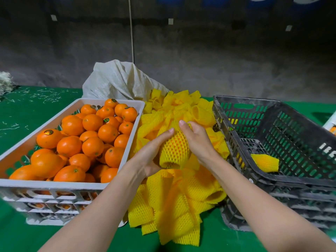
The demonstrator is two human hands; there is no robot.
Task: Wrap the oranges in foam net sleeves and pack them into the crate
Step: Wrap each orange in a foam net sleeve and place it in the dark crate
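Between my hands is an orange inside a yellow foam net sleeve [175, 151], held above the pile of loose yellow sleeves [174, 206]. My left hand [151, 153] cups it from below and the left. My right hand [198, 139] grips its top and right side. A white crate [60, 185] at the left is heaped with bare oranges [92, 146]. At the right stands a black slotted crate [272, 176] holding one sleeved orange [265, 162] in its near left corner.
A white woven sack [118, 80] lies behind the sleeve pile. The black crate sits on another stacked crate [291, 206]. Green cloth [27, 113] covers the table, with pale shreds scattered at the far left. A dark wall runs behind.
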